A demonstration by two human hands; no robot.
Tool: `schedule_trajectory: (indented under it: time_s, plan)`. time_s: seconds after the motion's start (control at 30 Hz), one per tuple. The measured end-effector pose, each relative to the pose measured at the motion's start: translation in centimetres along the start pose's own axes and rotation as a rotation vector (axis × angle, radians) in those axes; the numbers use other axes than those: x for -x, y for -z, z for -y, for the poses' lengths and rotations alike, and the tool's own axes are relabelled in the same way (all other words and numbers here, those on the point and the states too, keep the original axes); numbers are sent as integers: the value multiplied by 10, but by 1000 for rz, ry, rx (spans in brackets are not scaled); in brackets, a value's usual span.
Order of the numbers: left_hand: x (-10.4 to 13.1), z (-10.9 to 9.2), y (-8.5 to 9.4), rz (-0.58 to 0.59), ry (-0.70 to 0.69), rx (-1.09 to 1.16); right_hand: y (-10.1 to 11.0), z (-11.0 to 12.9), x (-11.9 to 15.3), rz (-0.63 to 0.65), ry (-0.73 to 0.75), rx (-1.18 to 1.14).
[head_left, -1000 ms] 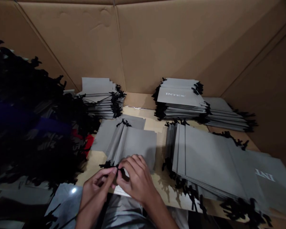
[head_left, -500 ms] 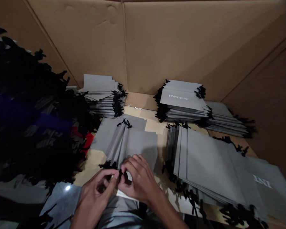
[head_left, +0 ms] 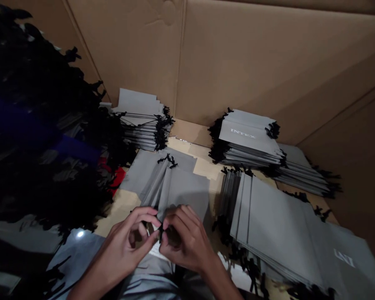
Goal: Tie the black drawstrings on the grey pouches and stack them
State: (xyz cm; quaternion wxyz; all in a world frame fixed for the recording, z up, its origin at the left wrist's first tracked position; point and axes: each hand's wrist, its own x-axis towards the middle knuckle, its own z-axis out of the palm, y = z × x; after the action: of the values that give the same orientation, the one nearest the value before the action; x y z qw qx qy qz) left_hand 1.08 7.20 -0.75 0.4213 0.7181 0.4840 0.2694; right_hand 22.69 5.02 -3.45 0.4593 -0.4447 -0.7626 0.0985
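Both of my hands meet at the near edge of a grey fabric bag [head_left: 187,189] lying on the work surface. My left hand [head_left: 134,239] pinches a black cord [head_left: 161,230] between thumb and fingertips. Opposite it, my right hand [head_left: 186,237] grips the same small cord with thumb and index finger, the other fingers curled. The fingertips partly hide the cord. Folded grey bags [head_left: 154,187] with black cord ends at their top lie just beyond my hands.
Stacks of grey bags stand at the back left [head_left: 139,125], back centre [head_left: 250,137] and right [head_left: 278,216]. A tall dark heap of corded bags [head_left: 43,125] fills the left. Cardboard walls [head_left: 237,54] enclose the back and right.
The view has tilted and shifted slightly. My hands remain together at the cord, with the left fingers raised a little higher and the cord now showing between the fingertips.
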Motion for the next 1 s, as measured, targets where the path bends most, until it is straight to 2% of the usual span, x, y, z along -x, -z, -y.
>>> schedule_trajectory:
  time_s: [0.13,0.4,0.6,0.77,1.0]
  plan:
    - [-2,-1,3,30,24,-1,5,-1,0,25,26,-9]
    - [-9,-5,6,94,-45,-33,15,-4,0,111,71,-3]
    - [-10,-8,8,250,35,-9,20,-7,-1,205,99,6]
    - [-14,-10,4,285,37,72,20,-9,0,255,83,-22]
    - [-16,-14,-5,298,128,181,19,-12,-2,313,83,-69]
